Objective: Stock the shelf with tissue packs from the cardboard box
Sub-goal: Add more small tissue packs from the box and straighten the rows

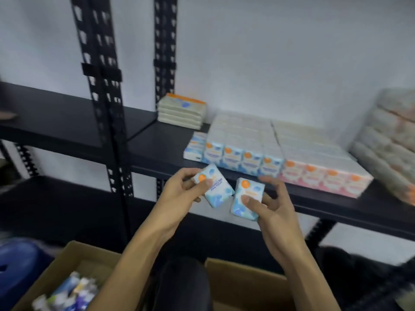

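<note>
Left hand: my left hand (179, 189) grips a blue-and-white tissue pack (214, 187), thumb across its front, fingers curled behind; the pack is tilted.
Right hand: my right hand (269, 205) holds a second blue tissue pack (248, 198), thumb pressed on its face, index finger raised off it.
Packs: small, rectangular, glossy film wrap, an orange dot near one corner; the two lie just beside each other, in front of the shelf edge.
Shelf: black, matte metal shelf (157, 144) on perforated black uprights (101, 86).
Stocked rows: a blue row (240, 161) and a pink row (323, 178) stand upright at the shelf front; a flat stack (182, 111) lies behind.
Cardboard box: brown, open cardboard box (74, 261) below my forearms, more packs inside.
Hard to make out: motion blur smears the print on the packs, the box contents and the wrapped bundles (390, 142) at far right, which the frame cuts off.
</note>
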Available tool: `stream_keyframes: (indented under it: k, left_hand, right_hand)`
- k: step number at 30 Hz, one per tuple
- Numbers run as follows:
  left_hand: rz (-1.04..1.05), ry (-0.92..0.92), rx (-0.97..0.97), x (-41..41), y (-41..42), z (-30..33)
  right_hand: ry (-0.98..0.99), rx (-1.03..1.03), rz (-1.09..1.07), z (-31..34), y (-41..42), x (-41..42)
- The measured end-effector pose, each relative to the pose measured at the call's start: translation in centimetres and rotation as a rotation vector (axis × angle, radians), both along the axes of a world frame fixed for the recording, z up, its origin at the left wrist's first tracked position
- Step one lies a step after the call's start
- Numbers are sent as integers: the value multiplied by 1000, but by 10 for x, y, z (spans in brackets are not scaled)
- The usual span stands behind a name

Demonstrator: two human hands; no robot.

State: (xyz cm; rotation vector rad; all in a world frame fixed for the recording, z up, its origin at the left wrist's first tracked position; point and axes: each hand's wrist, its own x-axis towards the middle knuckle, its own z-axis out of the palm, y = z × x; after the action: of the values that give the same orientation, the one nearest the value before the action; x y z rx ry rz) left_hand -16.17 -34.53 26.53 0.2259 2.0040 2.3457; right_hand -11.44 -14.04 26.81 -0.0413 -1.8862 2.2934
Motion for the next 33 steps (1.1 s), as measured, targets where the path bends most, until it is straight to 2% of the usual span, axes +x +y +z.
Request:
stream_keyframes:
  k: [3,9,13,19,24,28,33]
  left_hand:
    - [82,43,-26,-19,-22,16]
    - [158,113,-164,-71,-43,37]
    - [235,100,-274,-129,-41,44]
    - [223,95,-500,-179,-29,24]
    - [259,152,-469,-185,-31,9]
    - [333,120,-466,-189,-26,7]
    - [323,147,-456,-190,-27,1]
  right_hand:
    - [73,82,43,17,-23,-26]
    - [100,145,91,43,-39,-68]
    - [114,162,56,58,-41,-105]
    - [138,369,-30,81,-31,-154]
    - [122,440,-49,96,-34,-203]
    - [88,535,-28,97,-51,-242]
    - [65,883,21,92,-63,-273]
